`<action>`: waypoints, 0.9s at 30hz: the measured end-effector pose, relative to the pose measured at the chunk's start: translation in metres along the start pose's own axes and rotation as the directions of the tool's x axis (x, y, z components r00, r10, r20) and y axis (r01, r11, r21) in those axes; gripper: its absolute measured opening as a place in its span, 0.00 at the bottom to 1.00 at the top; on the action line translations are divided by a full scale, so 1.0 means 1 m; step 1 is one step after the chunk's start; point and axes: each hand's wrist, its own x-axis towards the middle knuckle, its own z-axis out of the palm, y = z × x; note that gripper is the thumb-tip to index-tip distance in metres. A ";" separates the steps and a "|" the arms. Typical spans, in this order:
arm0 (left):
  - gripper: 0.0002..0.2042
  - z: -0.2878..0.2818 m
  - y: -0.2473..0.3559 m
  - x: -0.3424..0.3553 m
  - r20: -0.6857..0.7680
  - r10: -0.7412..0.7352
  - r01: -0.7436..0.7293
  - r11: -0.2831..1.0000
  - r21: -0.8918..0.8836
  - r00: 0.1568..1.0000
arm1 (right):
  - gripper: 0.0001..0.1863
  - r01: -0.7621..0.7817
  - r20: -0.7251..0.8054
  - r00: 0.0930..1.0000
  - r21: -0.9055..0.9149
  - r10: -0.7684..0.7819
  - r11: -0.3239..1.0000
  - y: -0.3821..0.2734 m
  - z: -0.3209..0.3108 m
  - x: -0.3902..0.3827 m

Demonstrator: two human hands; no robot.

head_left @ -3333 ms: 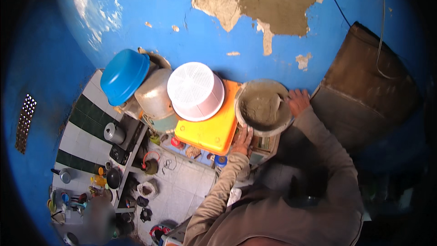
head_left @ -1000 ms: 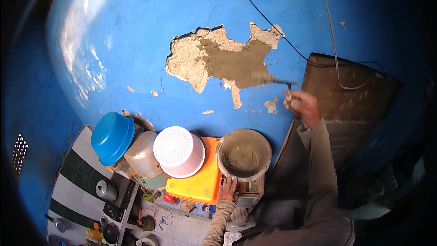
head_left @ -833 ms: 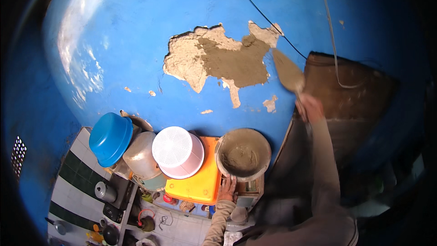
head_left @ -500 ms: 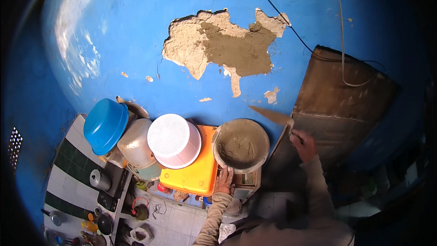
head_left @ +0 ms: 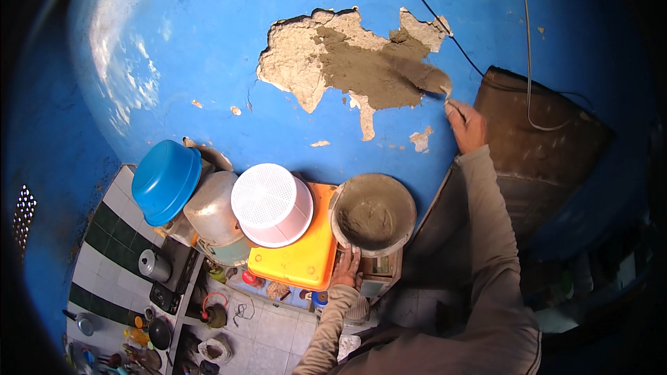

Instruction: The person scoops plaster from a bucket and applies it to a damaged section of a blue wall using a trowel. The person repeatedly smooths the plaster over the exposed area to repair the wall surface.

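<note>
Currently gripped in the right hand (head_left: 467, 126), the trowel (head_left: 425, 76) is best pressed evenly, nearly flat, over the mortar (head_left: 358, 69), the bowl (head_left: 377, 186) seemingly touched by the spread left hand (head_left: 346, 269).

It's a head-worn fisheye peeking over the near edge of the cabinet (head_left: 377, 287), tilted down, facing the wall (head_left: 278, 132) pretty close.

A blue basin (head_left: 164, 179) is seen at nine o'clock and an upturned white colander (head_left: 269, 201) at eight. Farther out at eight a silver pot (head_left: 154, 265) is placed, and a brown panel (head_left: 542, 146) near three.
</note>
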 end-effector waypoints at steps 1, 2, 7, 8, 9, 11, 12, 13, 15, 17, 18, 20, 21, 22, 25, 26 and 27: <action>0.39 0.000 -0.001 0.000 0.003 0.000 0.000 1.000 -0.007 1.000 | 0.15 -0.069 0.036 0.997 0.026 0.068 0.997 -0.003 -0.001 0.010; 0.39 -0.001 -0.001 -0.001 0.008 0.000 0.000 1.000 -0.014 1.000 | 0.16 -0.140 0.074 0.988 0.049 0.136 0.989 -0.009 -0.005 0.020; 0.39 -0.002 0.003 -0.002 -0.009 -0.021 0.021 0.999 -0.033 1.000 | 0.20 -0.237 0.192 0.954 0.004 0.232 0.971 -0.014 -0.008 0.056; 0.39 -0.001 0.003 -0.002 -0.013 -0.025 0.025 0.999 -0.039 1.000 | 0.20 -0.252 0.225 0.939 -0.058 0.258 0.966 -0.008 -0.007 0.059; 0.39 -0.001 0.004 -0.002 0.000 -0.034 0.034 0.998 -0.049 0.999 | 0.20 -0.263 0.257 0.923 -0.119 0.285 0.957 0.000 -0.006 0.059; 0.40 -0.002 0.004 -0.001 0.018 -0.054 0.055 0.996 -0.067 0.998 | 0.20 -0.220 0.260 0.927 -0.205 0.270 0.954 0.022 -0.005 0.054; 0.40 -0.002 0.005 -0.001 0.001 -0.040 0.040 0.997 -0.071 0.999 | 0.21 -0.197 0.260 0.930 -0.247 0.261 0.949 0.032 -0.006 0.053; 0.40 -0.003 0.006 -0.002 -0.015 -0.029 0.028 0.997 -0.072 0.999 | 0.21 -0.210 0.237 0.933 -0.249 0.270 0.945 0.034 -0.007 0.051; 0.40 -0.003 0.005 -0.003 -0.026 -0.016 0.014 0.997 -0.072 1.000 | 0.21 -0.237 0.187 0.939 -0.256 0.288 0.937 0.036 -0.010 0.047; 0.40 -0.001 0.004 -0.002 -0.018 -0.016 0.014 0.997 -0.072 1.000 | 0.21 -0.178 0.180 0.956 -0.272 0.231 0.946 0.044 -0.016 0.044; 0.40 0.000 0.003 -0.002 -0.015 -0.020 0.019 0.997 -0.077 1.000 | 0.21 -0.148 0.176 0.963 -0.282 0.203 0.948 0.046 -0.019 0.042; 0.40 0.000 0.001 -0.001 -0.014 -0.033 0.031 0.996 -0.087 0.999 | 0.21 -0.058 0.131 0.984 -0.384 0.117 0.921 0.040 -0.024 0.036; 0.40 0.000 0.001 -0.004 -0.029 -0.017 0.015 0.997 -0.074 0.999 | 0.22 -0.016 0.112 0.991 -0.435 0.072 0.900 0.035 -0.028 0.033; 0.40 0.001 0.001 -0.002 -0.053 0.006 -0.009 0.998 -0.062 0.999 | 0.21 -0.080 0.107 0.986 -0.370 0.128 0.926 0.024 -0.031 0.035; 0.40 -0.004 0.008 -0.002 -0.026 -0.029 0.027 0.997 -0.077 0.999 | 0.21 -0.197 0.109 0.967 -0.260 0.231 0.945 -0.006 -0.029 0.033; 0.40 -0.007 0.011 -0.002 -0.003 -0.058 0.057 0.994 -0.089 0.998 | 0.21 -0.168 0.100 0.974 -0.284 0.203 0.944 -0.010 -0.023 0.039; 0.40 -0.007 0.010 -0.002 -0.002 -0.049 0.049 0.996 -0.080 0.999 | 0.22 -0.139 0.092 0.980 -0.306 0.175 0.942 -0.010 -0.020 0.045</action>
